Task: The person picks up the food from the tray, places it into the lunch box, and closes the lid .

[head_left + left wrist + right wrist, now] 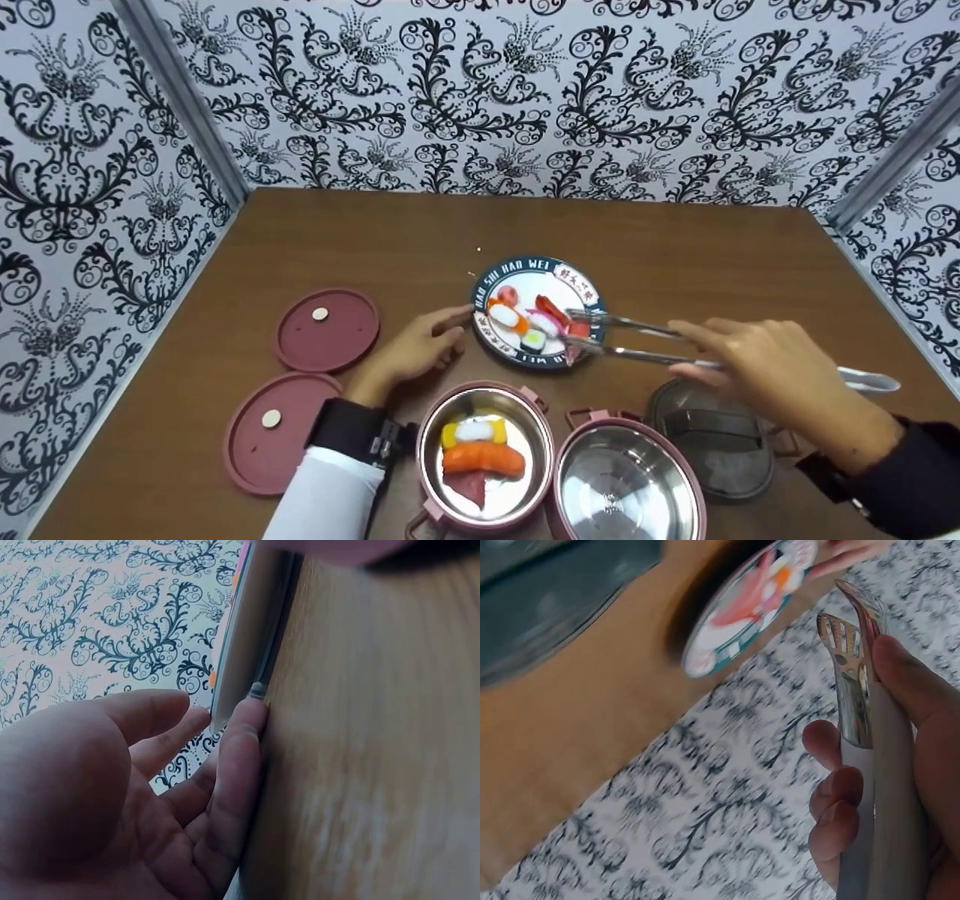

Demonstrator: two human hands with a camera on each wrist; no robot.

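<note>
The right hand [772, 360] grips silver metal tongs [649, 355], their ends parted at the right side of the round white plate with a dark printed rim [525, 265], about a red food piece [577, 328] there; whether they pinch it, I cannot tell. The left hand [420, 341], its fingers loosely bent, touches the plate's left edge, seemingly to steady it. On the plate's near side stands a pink-walled steel pot [480, 385] holding food.

The step appears to be picking up food; the next move calls for squeezing the tongs squarely while keeping the plate still.
</note>
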